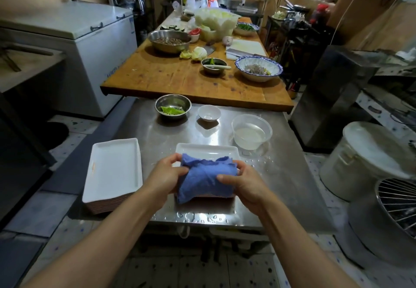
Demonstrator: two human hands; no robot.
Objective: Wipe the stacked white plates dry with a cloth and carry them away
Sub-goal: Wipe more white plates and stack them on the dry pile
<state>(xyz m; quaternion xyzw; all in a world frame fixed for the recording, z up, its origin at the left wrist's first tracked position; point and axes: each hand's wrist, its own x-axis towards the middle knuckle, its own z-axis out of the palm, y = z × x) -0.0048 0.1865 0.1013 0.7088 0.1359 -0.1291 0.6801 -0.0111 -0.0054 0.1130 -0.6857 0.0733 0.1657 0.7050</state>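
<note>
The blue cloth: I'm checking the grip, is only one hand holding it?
No, both the left hand and the right hand grip the blue cloth.

The rough blue terry cloth [206, 180] looked matt and nubbly, gripped by both hands, the left hand [167, 180] and the right hand [244, 185]. Under it, the white rectangular glazed plate [207, 150] shone glossy and smooth, as did the stack of white rectangular plates [113, 169] beside it. The brushed stainless-steel table [281, 170] gleamed dully, beaded with water drops. The clear plastic tub [251, 131] looked thin and translucent. The round steel bowl [172, 106] was shiny. The long wooden worktop [162, 78] looked worn and matt.
</note>
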